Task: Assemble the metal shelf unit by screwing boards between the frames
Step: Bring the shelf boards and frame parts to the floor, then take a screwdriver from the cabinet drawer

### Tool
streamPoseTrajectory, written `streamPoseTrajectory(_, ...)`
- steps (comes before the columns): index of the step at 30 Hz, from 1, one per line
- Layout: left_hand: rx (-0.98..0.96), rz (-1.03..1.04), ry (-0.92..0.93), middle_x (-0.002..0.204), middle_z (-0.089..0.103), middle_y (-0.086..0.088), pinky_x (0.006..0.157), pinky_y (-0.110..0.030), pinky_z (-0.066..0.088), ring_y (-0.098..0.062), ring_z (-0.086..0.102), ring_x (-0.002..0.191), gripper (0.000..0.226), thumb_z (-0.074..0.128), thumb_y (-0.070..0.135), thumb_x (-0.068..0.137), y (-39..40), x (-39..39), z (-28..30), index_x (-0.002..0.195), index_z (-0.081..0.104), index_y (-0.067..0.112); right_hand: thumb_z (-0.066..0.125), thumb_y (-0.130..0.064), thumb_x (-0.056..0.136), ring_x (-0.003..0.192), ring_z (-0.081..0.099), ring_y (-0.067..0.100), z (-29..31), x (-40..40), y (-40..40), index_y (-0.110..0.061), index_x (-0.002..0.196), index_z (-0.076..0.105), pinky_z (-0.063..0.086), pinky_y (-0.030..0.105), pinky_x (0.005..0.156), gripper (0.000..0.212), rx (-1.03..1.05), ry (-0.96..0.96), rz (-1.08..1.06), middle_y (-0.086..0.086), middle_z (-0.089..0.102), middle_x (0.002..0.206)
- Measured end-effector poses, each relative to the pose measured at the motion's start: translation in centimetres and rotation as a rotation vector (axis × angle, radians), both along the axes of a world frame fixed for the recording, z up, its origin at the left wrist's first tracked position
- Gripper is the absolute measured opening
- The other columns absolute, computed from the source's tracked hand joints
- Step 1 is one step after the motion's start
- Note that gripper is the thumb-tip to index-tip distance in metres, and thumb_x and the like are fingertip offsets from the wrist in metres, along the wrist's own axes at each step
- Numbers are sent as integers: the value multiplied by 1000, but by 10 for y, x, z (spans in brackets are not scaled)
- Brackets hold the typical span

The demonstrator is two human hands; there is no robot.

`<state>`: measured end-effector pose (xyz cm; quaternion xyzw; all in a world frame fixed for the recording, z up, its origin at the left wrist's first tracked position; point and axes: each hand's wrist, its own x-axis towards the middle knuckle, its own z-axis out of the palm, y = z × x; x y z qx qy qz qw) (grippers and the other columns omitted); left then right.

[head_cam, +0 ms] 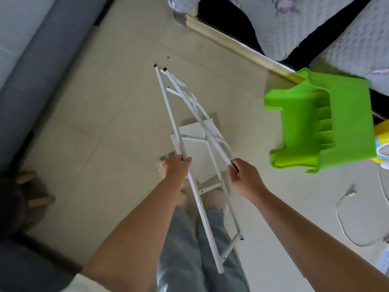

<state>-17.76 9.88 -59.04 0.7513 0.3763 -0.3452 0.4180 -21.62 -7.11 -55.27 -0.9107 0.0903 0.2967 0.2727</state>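
At far left stands a grey upholstered sofa [31, 66] along the pale tiled floor [109, 114]. The left hand [175, 168] is curled round the left rail of the white tubular metal ladder frames [168, 104], two of which appear held together. Their long axis runs from near the person's legs away and slightly leftward, capped feet at the far end. Beneath them, on the floor, lie flat white shelf boards [195, 148], not yet fitted. The right hand [242, 175] pinches the right-hand rail. Both hands sit about level with each other at mid-length, apart, the frames between them. Further right lies an overturned bright green plastic stool [336, 123].
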Motion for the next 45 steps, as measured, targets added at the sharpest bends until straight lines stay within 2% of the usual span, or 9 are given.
streamPoseTrajectory(7, -156, 243, 37, 76, 56, -15, 57, -28, 47, -25, 53, 69, 27, 60, 12, 89, -7, 35, -142, 63, 56, 11, 44, -13, 94, 69, 39, 20, -144, 31, 11, -16, 60, 32, 23, 23, 55, 36, -15, -13, -90, -5, 34, 62)
streamPoseTrajectory(11, -199, 308, 3, 70, 62, -10, 49, -21, 48, -15, 56, 56, 27, 57, 13, 91, -17, 28, -212, 64, 58, 11, 42, -17, 96, 86, 56, 29, -214, 28, 9, 1, 93, 58, 32, 28, 67, 23, -33, -6, -23, 17, 60, 92)
streamPoseTrajectory(16, -281, 494, 18, 77, 61, -7, 61, -21, 54, -14, 61, 68, 10, 54, 6, 92, -15, 8, -271, 94, 63, 0, 39, -21, 97, 97, 55, 30, -271, 13, 9, -2, 111, 57, 38, 30, 71, 30, -74, 35, 20, 15, 58, 102)
streamPoseTrajectory(20, -253, 423, 154, 84, 58, -13, 66, -17, 54, -10, 52, 65, 34, 54, 4, 91, -13, -1, -306, 123, 52, -9, 39, -15, 96, 107, 50, 28, -302, -1, 19, -9, 125, 50, 41, 31, 78, 31, -82, 139, 82, 11, 53, 112)
streamPoseTrajectory(25, -110, -31, 169, 135, 49, -18, 102, -34, 42, -23, 57, 106, 48, 55, 19, 92, -9, -4, -311, 136, 42, 6, 41, 0, 88, 114, 47, 28, -319, -13, 19, -9, 129, 44, 44, 35, 89, 42, -96, 246, 117, 11, 49, 122)
streamPoseTrajectory(28, 82, -609, 63, 139, 44, -12, 105, -32, 34, -26, 44, 126, 43, 47, 20, 95, -10, -6, -291, 137, 41, 12, 41, -2, 88, 110, 48, 27, -308, -20, 15, -9, 126, 46, 44, 33, 87, 39, -103, 220, 183, 11, 48, 121)
streamPoseTrajectory(35, 236, -1240, -209, 140, 42, -9, 103, -33, 33, -24, 36, 130, 36, 39, 20, 98, -65, -27, -198, 131, 50, 11, 44, -4, 88, 118, 43, 27, -221, -37, -15, -6, 126, 49, 37, 33, 95, 38, -110, 77, -113, 9, 44, 132)
streamPoseTrajectory(39, 353, -1497, -620, 116, 59, -21, 81, -38, 48, -36, 57, 105, 21, 61, 12, 86, -107, -35, -128, 105, 65, 2, 44, -6, 89, 121, 43, 28, -155, -62, -52, -8, 127, 51, 34, 34, 99, 39, -163, 4, -374, 9, 45, 133)
streamPoseTrajectory(45, 290, -1965, -831, 71, 63, -10, 54, -25, 45, -28, 61, 62, 21, 81, 5, 53, -188, -72, -33, 69, 68, 7, 49, -11, 90, 111, 52, 31, -60, -132, -104, -4, 118, 59, 38, 35, 94, 30, -231, -184, -791, 11, 55, 124)
